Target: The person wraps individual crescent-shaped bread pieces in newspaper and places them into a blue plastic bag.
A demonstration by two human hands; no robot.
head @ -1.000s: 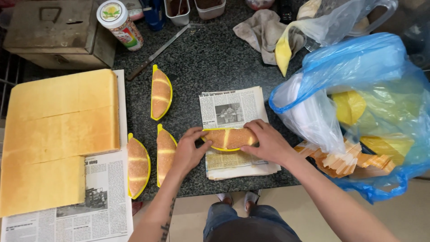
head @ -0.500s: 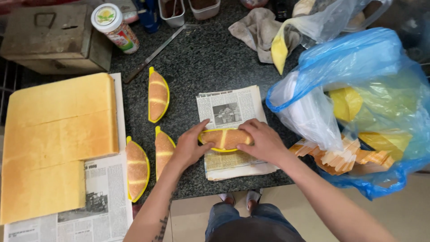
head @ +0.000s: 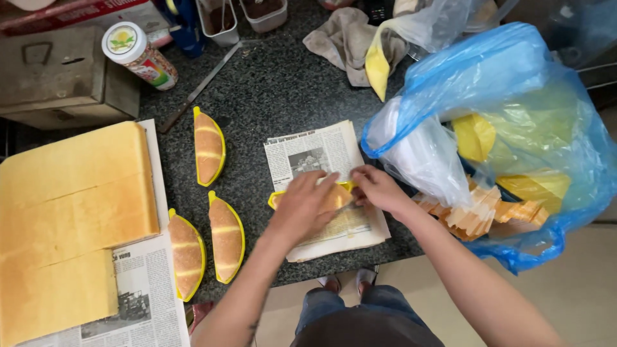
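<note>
My left hand (head: 304, 207) lies flat over a folded cake in a yellow wrapper (head: 339, 196), covering most of it. At the wrapper's right end my right hand (head: 379, 188) pinches it. The cake rests on a stack of newspaper sheets (head: 308, 154) on the dark stone counter (head: 270, 90). Three more wrapped cakes lie to the left: one (head: 208, 148) further back and two (head: 226, 236) (head: 186, 254) near the counter's front edge.
A large slab of sponge cake (head: 71, 212), cut in pieces, lies on newspaper at the left. A blue plastic bag (head: 514, 128) with yellow wrappers fills the right side. A long knife (head: 199, 87), a round tin (head: 138, 54), a cloth (head: 347, 38) and a metal box (head: 58, 74) sit behind.
My left hand has slid from the cake's left end onto its top, covering it. My right hand has drawn back to the right tip.
</note>
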